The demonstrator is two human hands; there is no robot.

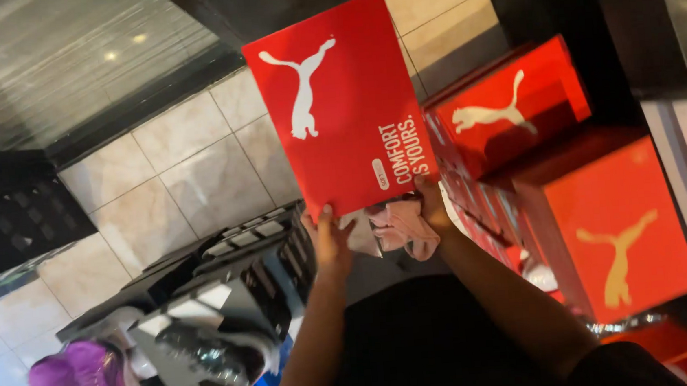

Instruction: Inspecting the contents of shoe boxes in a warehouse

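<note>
The red box lid (pixel 340 103) stands at twelve o'clock above both hands, left hand (pixel 331 239) and right hand (pixel 432 202) each grasping its lower edge, long axis running away from them.

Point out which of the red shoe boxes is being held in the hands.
The red box lid with the white leaping-cat logo, raised over the tile floor, gripped by left hand and right hand. The other red boxes sit stacked, untouched.

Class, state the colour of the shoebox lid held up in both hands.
The shoebox lid is red with a white leaping-cat figure and white lettering, seen in the head view.
</note>
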